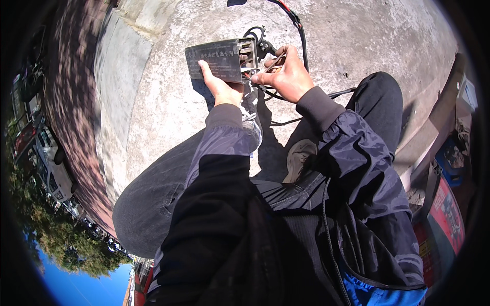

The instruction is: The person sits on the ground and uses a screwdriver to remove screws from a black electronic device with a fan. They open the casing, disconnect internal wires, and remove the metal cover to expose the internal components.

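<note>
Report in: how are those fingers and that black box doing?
Left fingers holding black box. Right fingers at its open end, grip unclear. Black cable close by, on the ground.

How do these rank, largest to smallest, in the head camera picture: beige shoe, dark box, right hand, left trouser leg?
1. Left trouser leg
2. Dark box
3. Right hand
4. Beige shoe, only the part showing

This is an outdoor place, it seems a roadside: concrete ground [163,107] lies in strong sunlight, a reddish paved strip [76,86] runs beside it, and leftward stand vehicles [60,176], trees [76,245] under blue sky [76,285].
</note>
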`<action>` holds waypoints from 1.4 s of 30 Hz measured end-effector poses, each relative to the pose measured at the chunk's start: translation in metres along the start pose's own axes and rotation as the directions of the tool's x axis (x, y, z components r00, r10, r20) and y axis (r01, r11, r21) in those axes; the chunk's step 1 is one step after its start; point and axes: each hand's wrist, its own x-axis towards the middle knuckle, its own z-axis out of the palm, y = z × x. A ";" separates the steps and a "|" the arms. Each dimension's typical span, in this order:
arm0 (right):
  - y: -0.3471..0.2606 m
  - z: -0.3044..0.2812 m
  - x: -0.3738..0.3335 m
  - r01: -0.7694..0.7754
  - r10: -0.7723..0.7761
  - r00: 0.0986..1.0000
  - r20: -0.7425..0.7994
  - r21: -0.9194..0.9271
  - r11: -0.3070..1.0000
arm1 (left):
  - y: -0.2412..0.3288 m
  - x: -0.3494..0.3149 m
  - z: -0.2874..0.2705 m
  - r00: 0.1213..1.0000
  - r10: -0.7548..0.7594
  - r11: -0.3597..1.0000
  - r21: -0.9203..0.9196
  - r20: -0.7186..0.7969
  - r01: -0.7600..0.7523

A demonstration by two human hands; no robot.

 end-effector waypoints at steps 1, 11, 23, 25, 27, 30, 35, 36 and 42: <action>0.000 0.000 -0.003 0.025 -0.025 1.000 -0.009 -0.053 0.998 | 0.000 -0.001 0.001 1.000 0.005 1.000 0.003 -0.019 -0.005; -0.002 0.007 -0.020 0.144 -0.153 0.985 -0.074 -0.116 0.983 | 0.002 -0.008 0.007 0.998 0.027 1.000 0.011 -0.064 -0.027; -0.019 0.016 -0.033 0.363 -0.398 0.908 -0.133 -0.227 0.904 | 0.000 -0.013 0.009 0.987 0.153 0.981 0.126 -0.040 -0.147; -0.021 0.016 -0.032 0.383 -0.425 0.893 -0.150 -0.242 0.891 | -0.001 -0.015 0.013 0.990 0.125 0.987 0.109 -0.067 -0.117; -0.020 0.015 -0.029 0.370 -0.409 0.897 -0.165 -0.226 0.901 | -0.002 -0.016 0.016 0.989 0.137 0.986 0.106 -0.049 -0.131; -0.019 0.011 -0.022 0.318 -0.341 0.921 -0.189 -0.142 0.937 | -0.003 -0.015 0.022 0.991 0.132 0.990 0.044 -0.011 -0.131; -0.015 -0.002 -0.005 0.205 -0.176 0.969 -0.174 0.167 0.964 | -0.009 -0.006 0.033 0.997 0.062 0.993 -0.102 -0.035 -0.066; -0.015 -0.004 -0.001 0.195 -0.171 0.967 -0.190 0.120 0.973 | -0.011 -0.004 0.035 0.997 0.072 0.989 -0.127 -0.011 -0.072; -0.012 -0.020 0.010 0.136 -0.124 0.986 -0.109 0.108 0.985 | -0.013 -0.001 0.039 0.996 0.064 0.971 -0.234 0.068 -0.046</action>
